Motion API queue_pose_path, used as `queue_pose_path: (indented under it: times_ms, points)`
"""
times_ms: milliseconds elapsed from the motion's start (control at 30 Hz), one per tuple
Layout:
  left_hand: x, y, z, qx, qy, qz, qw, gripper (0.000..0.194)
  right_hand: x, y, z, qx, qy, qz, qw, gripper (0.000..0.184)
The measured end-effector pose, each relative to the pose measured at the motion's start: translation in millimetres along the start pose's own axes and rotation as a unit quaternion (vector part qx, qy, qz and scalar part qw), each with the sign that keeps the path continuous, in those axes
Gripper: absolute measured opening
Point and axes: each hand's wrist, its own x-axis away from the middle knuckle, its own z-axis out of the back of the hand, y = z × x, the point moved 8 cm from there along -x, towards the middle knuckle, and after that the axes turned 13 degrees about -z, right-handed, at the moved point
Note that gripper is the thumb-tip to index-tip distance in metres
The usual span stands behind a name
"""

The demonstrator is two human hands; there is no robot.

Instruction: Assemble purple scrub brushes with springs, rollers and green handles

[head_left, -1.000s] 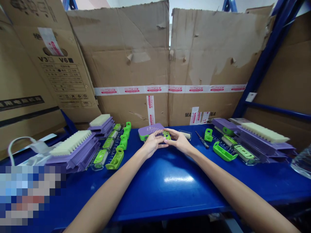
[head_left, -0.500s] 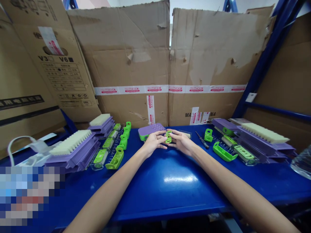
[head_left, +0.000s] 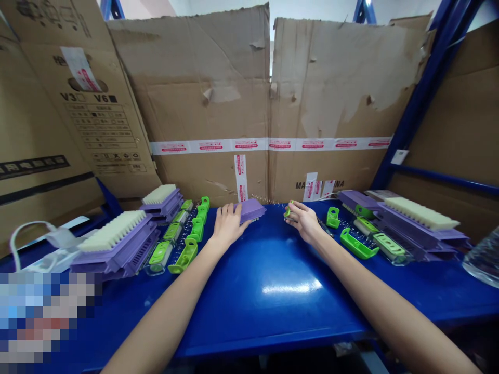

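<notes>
My left hand lies on the left end of a purple plastic brush body at the back middle of the blue table, fingers wrapped over it. My right hand is apart from it to the right, fingers curled around a small green plastic piece of which only a bit shows. A thin row of metal pins shows just behind the purple body.
Purple brushes with cream bristles and green clips lie at left. More purple brushes, green parts and a screwdriver sit at right. Cardboard boxes wall the back. A white cable lies far left.
My hands were together over a clear-and-green part in front of the purple body. They have split: the left went onto the purple body, the right drew off rightward with a green piece.
</notes>
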Motion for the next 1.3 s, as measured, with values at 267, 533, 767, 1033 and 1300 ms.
queue_pose_path:
  times_ms: [267, 533, 767, 1033, 1300]
  points:
    - [0, -10, -12.3, 0.046, 0.038, 0.007, 0.998, 0.053, 3, -16, 11, 0.017, 0.065, 0.079, 0.995, 0.046]
    - [1, -9, -4.0, 0.134, 0.082, 0.018, 0.987, 0.074, 10, -31, 24, 0.009, 0.134, 0.129, 0.983, 0.04]
    - [1, -7, -11.2, 0.212, 0.144, -0.015, 0.966, 0.067, 29, -58, 18, -0.043, 0.113, 0.244, 0.962, 0.037]
    - [2, -16, -20.1, 0.31, 0.178, 0.046, 0.933, 0.065, 64, -71, -12, 0.075, 0.078, 0.356, 0.928, 0.028]
    - [3, -16, -29.2, 0.346, 0.202, 0.061, 0.914, 0.072, 105, -73, -35, 0.15, 0.046, 0.451, 0.879, 0.025]
